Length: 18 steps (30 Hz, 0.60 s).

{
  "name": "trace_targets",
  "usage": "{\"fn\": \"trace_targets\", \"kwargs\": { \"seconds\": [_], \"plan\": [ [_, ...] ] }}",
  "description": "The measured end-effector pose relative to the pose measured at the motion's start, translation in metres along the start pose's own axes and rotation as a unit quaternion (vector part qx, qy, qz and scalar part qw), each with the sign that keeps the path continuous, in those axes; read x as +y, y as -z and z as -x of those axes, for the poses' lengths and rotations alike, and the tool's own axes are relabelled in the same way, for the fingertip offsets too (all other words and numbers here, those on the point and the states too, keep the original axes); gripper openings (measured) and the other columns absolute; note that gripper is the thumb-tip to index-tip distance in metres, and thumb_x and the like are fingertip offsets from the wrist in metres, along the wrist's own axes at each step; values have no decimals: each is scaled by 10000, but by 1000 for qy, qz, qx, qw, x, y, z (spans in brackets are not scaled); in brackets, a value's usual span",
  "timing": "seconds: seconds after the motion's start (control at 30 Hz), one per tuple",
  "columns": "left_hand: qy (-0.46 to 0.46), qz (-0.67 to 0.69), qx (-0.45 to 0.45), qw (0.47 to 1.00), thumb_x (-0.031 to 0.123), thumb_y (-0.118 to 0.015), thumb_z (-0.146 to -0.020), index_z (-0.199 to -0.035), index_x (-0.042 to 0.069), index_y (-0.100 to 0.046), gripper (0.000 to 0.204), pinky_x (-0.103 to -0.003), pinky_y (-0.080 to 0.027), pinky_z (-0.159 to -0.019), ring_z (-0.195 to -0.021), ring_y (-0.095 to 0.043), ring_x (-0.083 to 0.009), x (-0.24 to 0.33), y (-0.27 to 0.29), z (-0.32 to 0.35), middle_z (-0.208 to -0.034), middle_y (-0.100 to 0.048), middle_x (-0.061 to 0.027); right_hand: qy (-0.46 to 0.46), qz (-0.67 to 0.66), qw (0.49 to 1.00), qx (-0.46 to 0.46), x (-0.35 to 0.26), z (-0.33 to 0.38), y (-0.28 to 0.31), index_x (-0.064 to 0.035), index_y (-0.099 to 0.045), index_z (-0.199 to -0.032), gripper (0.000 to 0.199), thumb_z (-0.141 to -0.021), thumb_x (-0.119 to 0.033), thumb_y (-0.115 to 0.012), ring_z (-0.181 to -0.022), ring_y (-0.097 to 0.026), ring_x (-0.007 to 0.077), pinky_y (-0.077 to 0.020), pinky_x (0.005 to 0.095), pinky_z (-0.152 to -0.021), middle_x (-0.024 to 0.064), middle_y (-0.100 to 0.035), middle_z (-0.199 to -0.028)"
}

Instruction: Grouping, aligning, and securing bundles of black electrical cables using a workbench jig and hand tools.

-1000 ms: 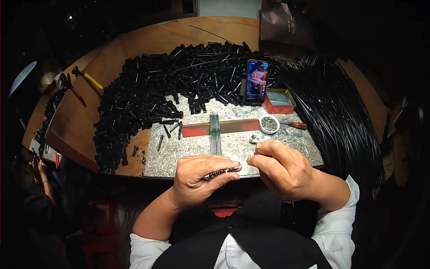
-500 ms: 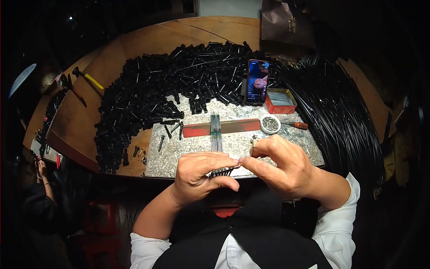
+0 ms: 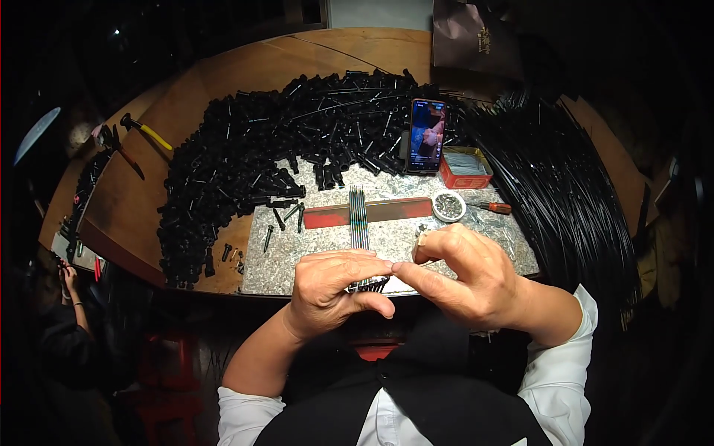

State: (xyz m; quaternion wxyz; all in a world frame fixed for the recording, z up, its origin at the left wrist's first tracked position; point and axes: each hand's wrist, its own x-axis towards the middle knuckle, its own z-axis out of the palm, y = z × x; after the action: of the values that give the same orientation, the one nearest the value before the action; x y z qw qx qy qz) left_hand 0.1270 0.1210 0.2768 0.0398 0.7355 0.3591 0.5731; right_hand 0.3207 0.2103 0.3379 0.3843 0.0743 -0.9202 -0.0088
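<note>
My left hand [image 3: 332,282] is wrapped over the near ends of a row of thin metal rods [image 3: 358,215], the fingers above and the thumb below. Dark small end pieces [image 3: 370,285] stick out between that thumb and the fingers. The rods lie side by side, pointing away from me across a long red-and-brown bar [image 3: 401,210]. My right hand [image 3: 470,282] is at the right, one digit stretched to touch the left fingertips. Its other fingers curl together around a small pale and dark item [image 3: 422,239] that I cannot make out.
Black tubular parts [image 3: 297,134] heap behind and left of the speckled slab [image 3: 271,260]. A lit phone [image 3: 427,137], a red box [image 3: 467,169], a white bowl of small metal bits [image 3: 448,207] and a screwdriver [image 3: 497,208] stand to the right. Long black rods [image 3: 573,201] spread beyond.
My right hand has shifted slightly left, its outstretched digit sliding along the left fingertips. The dark end pieces under my left hand have moved slightly left.
</note>
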Motion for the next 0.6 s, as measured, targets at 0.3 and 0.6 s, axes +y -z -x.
{"fn": "trace_targets", "kwargs": {
  "seconds": [0.3, 0.6],
  "plan": [
    [76, 85, -34, 993, 530, -684, -702, -929, -26, -665, 601, -331, -556, -743, -832, -697, -254, 3, 5, 1, -869, -702, -141, 15, 9, 1000, -3, 0, 3, -3, -36, -673, -1077, 413, -665, -67, -657, -628, -501, 156, -440, 263, -511, 63, -509, -792],
    [94, 126, 7, 988, 193, -773, -719, -922, -4, -693, 294, -306, -554, -750, -851, -698, -239, -1, 7, 10, -894, -710, -123, 2, 29, 999, -22, -3, 3, 2, -57, -682, -1076, 413, -664, -61, -671, -589, -462, 129, -387, 237, -472, 31, -476, -738]
  ]
}}
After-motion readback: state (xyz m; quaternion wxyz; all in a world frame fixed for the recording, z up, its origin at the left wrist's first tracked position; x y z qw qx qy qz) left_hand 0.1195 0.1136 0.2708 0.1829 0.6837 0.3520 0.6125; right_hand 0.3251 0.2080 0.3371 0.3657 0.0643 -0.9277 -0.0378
